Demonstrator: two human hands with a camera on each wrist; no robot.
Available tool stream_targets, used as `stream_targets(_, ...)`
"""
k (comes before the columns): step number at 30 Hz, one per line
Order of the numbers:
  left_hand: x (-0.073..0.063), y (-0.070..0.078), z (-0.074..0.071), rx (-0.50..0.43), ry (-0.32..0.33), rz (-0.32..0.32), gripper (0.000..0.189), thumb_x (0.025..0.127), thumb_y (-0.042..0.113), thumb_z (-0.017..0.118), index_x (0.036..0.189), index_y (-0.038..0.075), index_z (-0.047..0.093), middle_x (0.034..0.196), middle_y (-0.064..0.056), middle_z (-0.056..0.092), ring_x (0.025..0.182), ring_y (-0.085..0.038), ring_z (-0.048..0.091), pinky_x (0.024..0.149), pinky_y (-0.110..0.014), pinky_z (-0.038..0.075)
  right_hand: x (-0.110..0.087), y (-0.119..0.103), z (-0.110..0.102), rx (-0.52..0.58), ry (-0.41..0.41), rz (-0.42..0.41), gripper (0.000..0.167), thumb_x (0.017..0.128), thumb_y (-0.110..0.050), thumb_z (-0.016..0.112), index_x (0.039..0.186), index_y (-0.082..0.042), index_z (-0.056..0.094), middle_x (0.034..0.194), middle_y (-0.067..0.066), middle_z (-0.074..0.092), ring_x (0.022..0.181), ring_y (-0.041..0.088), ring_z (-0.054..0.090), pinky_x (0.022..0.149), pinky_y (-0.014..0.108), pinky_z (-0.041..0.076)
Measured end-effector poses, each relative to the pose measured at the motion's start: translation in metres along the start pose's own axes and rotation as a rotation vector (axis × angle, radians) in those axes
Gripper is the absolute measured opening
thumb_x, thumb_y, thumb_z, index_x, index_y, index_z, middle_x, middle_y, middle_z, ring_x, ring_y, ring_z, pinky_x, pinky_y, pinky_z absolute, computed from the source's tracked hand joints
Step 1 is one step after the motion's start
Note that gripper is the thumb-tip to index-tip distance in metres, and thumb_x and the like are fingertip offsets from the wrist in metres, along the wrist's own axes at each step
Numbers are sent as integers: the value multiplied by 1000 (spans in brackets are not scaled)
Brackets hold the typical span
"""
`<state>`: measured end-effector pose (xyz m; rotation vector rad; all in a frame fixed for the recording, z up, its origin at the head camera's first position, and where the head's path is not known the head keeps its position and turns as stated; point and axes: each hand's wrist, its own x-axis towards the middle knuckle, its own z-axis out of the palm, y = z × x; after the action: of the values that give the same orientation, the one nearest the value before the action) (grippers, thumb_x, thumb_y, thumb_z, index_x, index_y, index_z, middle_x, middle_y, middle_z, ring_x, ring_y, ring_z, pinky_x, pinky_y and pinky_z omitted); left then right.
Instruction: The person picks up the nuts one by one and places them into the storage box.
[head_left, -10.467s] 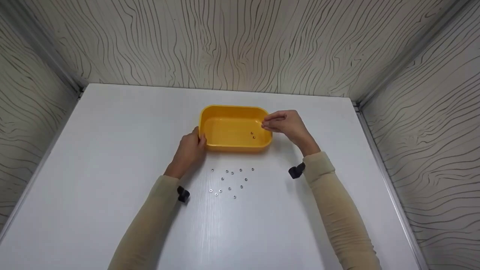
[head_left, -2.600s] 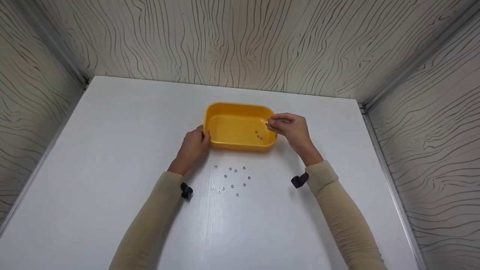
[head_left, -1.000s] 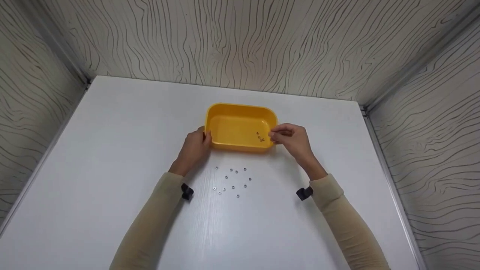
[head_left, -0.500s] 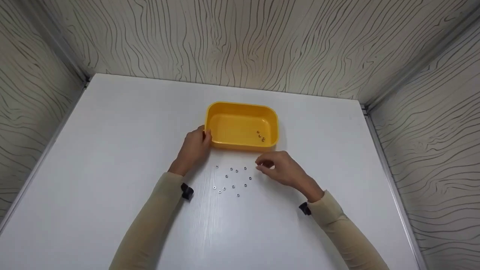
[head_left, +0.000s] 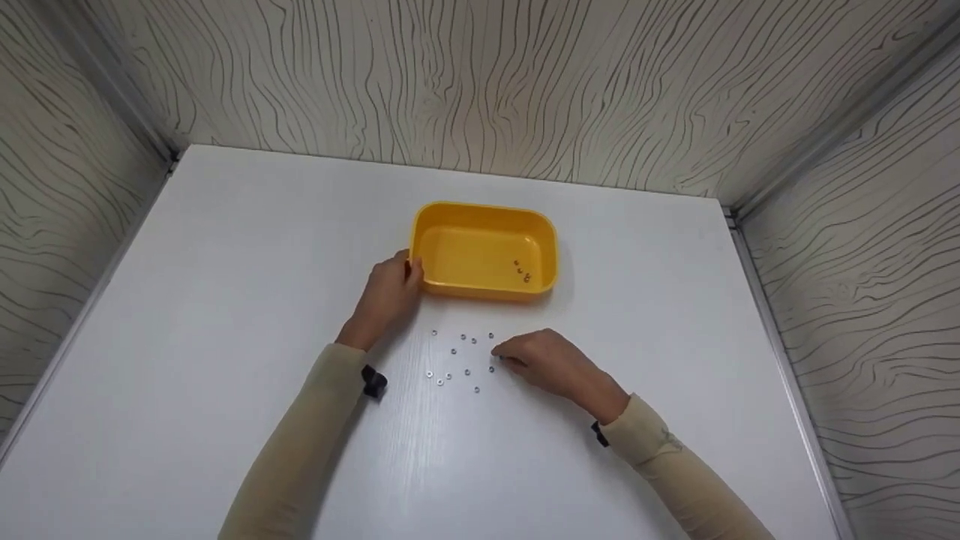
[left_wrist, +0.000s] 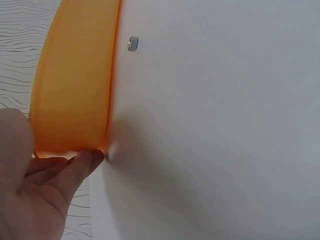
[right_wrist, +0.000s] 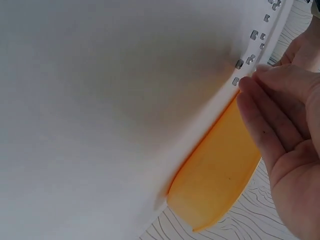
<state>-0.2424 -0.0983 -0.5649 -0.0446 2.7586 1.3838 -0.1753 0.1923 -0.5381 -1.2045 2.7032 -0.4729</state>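
From the head view, taking twelve o'clock as the far side, we see the yellow box (head_left: 469, 255) resting on the white table (head_left: 285, 240), with its mouth facing up. Our left hand (head_left: 386, 296) grips it at the eight o'clock corner, the thumb over the rim and the other fingers against the outside of the wall. Inside, at about four o'clock from the middle of the floor, lie four small metal nuts (head_left: 520, 271), two of them touching or nearly so. The loose nuts (head_left: 467, 372) are scattered over the table at six o'clock from the box, well apart from one another in places and close together in others. Our right hand (head_left: 559, 367) is at the three o'clock edge of that scatter, fingers bent and tips drawn close together, right at one nut; we cannot tell whether they have hold of it. A beige sleeve (head_left: 292, 442) covers our left forearm, running off towards seven o'clock, and a black wrist camera (head_left: 373, 382) sits by its cuff.
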Motion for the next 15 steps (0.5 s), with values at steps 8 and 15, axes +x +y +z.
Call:
stream_targets(8, 0, -1, 0, 3, 6, 20, 37, 112, 34, 43, 127, 6, 61, 92, -5, 59, 87, -20, 56, 78, -34, 48, 0, -4, 10, -334, 14, -169, 20, 93, -5, 77, 110, -15, 79, 97, -3, 83, 71, 9, 72, 73, 25, 63)
stream_targets(15, 0, -1, -1, 19, 20, 49, 36, 111, 31, 46, 125, 2, 62, 92, -8, 61, 87, -21, 57, 79, -34, 48, 0, -3, 14, -416, 51, -229, 26, 85, -4, 84, 108, -13, 80, 98, -4, 83, 82, 9, 78, 77, 25, 63)
